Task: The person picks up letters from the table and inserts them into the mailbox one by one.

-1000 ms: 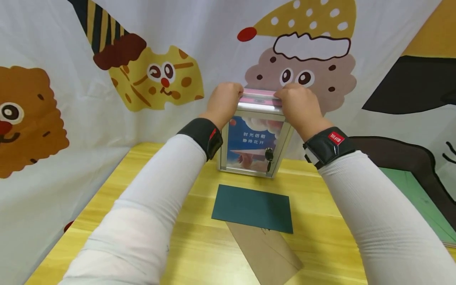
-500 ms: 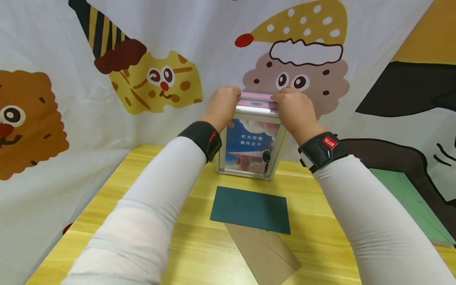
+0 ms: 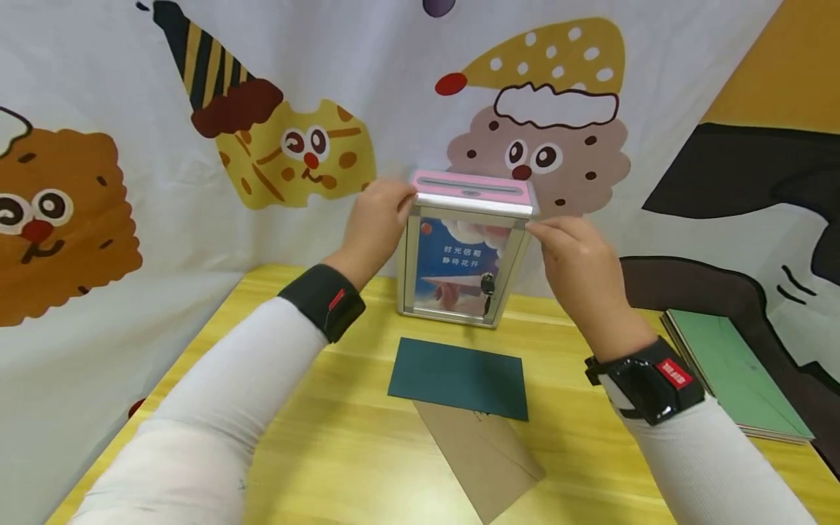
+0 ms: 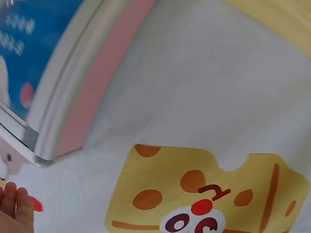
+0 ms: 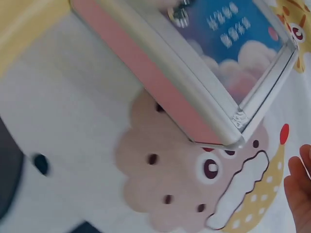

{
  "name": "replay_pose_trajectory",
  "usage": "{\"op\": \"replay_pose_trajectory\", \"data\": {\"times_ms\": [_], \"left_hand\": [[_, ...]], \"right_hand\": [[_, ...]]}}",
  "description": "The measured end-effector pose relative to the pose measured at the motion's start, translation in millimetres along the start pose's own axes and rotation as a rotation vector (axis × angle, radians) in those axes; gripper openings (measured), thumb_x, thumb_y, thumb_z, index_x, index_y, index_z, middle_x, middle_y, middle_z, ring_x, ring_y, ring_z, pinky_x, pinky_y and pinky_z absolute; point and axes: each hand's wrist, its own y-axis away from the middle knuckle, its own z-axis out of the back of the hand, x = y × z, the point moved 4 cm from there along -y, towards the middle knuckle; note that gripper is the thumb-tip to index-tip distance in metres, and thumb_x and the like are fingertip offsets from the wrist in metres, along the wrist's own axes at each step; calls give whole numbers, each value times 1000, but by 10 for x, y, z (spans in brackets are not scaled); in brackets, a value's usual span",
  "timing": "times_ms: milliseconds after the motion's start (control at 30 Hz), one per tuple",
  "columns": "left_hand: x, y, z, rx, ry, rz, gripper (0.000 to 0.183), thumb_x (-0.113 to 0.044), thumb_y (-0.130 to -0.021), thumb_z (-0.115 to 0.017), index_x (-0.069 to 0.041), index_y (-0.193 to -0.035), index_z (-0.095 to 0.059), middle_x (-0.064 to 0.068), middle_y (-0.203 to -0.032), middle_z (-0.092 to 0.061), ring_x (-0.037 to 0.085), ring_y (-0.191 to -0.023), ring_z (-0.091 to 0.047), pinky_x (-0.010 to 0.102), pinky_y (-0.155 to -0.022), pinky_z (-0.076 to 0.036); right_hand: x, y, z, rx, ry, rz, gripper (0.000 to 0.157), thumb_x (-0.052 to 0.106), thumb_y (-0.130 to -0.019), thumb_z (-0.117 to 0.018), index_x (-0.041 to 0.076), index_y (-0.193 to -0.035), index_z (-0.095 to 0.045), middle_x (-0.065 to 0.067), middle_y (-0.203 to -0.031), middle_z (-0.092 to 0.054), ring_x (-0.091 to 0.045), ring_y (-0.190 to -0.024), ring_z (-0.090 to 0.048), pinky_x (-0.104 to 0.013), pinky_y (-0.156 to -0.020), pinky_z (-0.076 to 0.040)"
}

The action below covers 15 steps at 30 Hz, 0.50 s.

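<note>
A mailbox (image 3: 469,251) with a silver frame and a pink slotted top stands upright at the back of the table. Its front window shows a blue picture with white lettering, and a key hangs in the lock (image 3: 488,284). My left hand (image 3: 379,222) is at the upper left corner of the box; in the left wrist view its fingers (image 4: 9,200) are extended and apart from the box. Off the upper right corner hovers my right hand (image 3: 582,266), with relaxed fingers (image 5: 296,170) in the right wrist view. Neither hand holds anything. The slot (image 3: 469,186) is fully visible.
In front of the mailbox a dark green envelope (image 3: 459,378) overlaps a brown envelope (image 3: 479,456) on the wooden table (image 3: 328,437). Several green envelopes or cards (image 3: 738,372) lie stacked at the right. A white cartoon-printed cloth (image 3: 407,95) hangs close behind the box.
Both hands have come off the slotted top and moved apart, the left to the left, the right down and to the right. The mailbox and the envelopes stay put.
</note>
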Motion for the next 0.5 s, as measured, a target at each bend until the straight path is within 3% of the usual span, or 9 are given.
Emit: {"op": "replay_pose_trajectory", "data": {"times_ms": [167, 300, 400, 500], "left_hand": [[6, 644, 56, 40, 24, -5, 20, -9, -93, -64, 3, -108, -69, 16, -103, -69, 30, -101, -62, 40, -90, -50], [27, 1112, -32, 124, 49, 37, 22, -10, -90, -67, 3, -109, -68, 16, -106, -69, 31, -103, -63, 42, -90, -51], [54, 1345, -194, 255, 56, 102, 26, -14, -90, -68, 2, -111, -68, 16, -110, -69, 32, -107, -62, 42, -92, -50], [103, 1475, -417, 436, 57, 200, 34, -18, -89, -69, 1, -117, -65, 16, -117, -67, 32, -113, -60, 42, -96, -48]], "right_hand": [[13, 521, 11, 50, -71, -102, 30, -6, -83, -70, -4, -113, -69, -19, -106, -68, -35, -101, -62, -49, -81, -53], [74, 927, -27, 128, -118, -197, 42, -3, -77, -77, -3, -118, -66, -20, -114, -66, -38, -106, -61, -52, -83, -52], [156, 1210, -75, 205, -143, -257, 47, 0, -76, -79, -2, -120, -65, -21, -116, -65, -39, -108, -60, -53, -83, -52], [264, 1482, -149, 307, -192, -307, 49, 3, -76, -80, -1, -123, -64, -21, -119, -64, -39, -110, -60, -52, -85, -51]]}}
